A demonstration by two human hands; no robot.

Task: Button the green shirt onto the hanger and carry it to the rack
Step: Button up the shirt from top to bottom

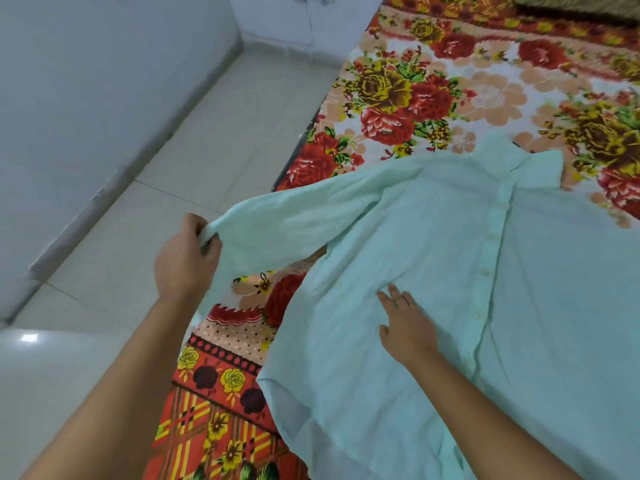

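Observation:
A pale green shirt (485, 289) lies spread front-up on a bed, its collar toward the far side and its button placket running down the middle. My left hand (187, 258) grips the cuff end of the shirt's left sleeve and holds it out past the bed's edge, over the floor. My right hand (405, 323) rests flat on the shirt's front, fingers straight, just left of the placket. No hanger shows, and no rack is in sight.
The bed is covered by a red, yellow and white floral blanket (433, 98). A pale tiled floor (207, 150) runs along the bed's left side, bounded by a white wall (86, 81) with a skirting.

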